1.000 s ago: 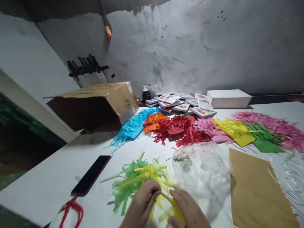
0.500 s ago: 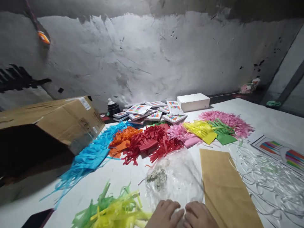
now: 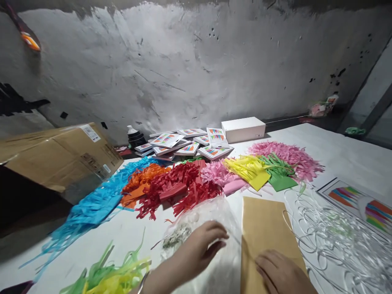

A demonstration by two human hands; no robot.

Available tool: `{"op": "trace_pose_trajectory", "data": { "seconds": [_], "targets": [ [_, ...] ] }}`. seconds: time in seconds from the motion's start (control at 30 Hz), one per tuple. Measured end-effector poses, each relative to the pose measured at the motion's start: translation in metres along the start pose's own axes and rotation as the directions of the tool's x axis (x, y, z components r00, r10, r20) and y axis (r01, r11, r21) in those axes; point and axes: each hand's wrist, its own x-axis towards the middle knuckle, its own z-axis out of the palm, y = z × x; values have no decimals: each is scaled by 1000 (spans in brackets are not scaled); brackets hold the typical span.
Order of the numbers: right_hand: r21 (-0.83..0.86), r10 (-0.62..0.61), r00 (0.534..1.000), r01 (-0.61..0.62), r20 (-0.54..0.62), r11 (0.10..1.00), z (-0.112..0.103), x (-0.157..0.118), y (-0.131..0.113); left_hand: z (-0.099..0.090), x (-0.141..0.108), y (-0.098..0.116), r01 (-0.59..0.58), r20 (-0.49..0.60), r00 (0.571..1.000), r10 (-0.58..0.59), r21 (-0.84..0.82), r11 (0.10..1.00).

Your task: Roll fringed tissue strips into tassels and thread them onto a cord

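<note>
No text or number can be read.

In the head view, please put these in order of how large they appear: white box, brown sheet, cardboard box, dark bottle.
1. Cardboard box, cut off by the left edge
2. Brown sheet, partly hidden by the right hand
3. White box
4. Dark bottle

The sheet lies nearer than the white box.

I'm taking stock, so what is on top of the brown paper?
The right hand covers part of the brown paper; a thin strand crosses its left edge and loops of clear cord overlap its right. What lies beneath the hand or the paper cannot be seen.
</note>
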Motion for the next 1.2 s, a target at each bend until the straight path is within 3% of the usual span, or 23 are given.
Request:
{"op": "trace_pose_trajectory", "data": {
  "seconds": [0.07,0.17,0.27,0.37,0.57,0.7,0.87,1.03,1.2],
  "targets": [
    [-16,33,997,-32,75,999,-3,19,7,2,52,-8,32,63,997,-43,166,986],
    [-22,64,995,-63,78,998,7,39,11,18,125,-40,106,38,992,-123,307,946],
    [-34,86,995,-84,52,996,24,42,14,36,173,-74,161,56,978,-203,424,891],
    [-27,78,997,-77,25,997,37,33,21,48,187,-94,188,71,964,-257,503,844],
    [17,70,998,-70,4,997,50,24,29,47,178,-104,229,77,947,-311,514,827],
    [65,105,994,-106,20,992,46,26,27,24,189,-112,305,80,927,-365,404,862],
    [137,203,978,-209,54,968,39,30,32,-26,210,-107,379,47,917,-395,198,904],
    [189,256,960,-273,110,943,41,30,38,-90,209,-80,374,-47,926,-374,-13,927],
    [207,259,954,-287,152,935,43,33,41,-141,179,-44,250,-257,922,-290,-176,952]
  ]
}}
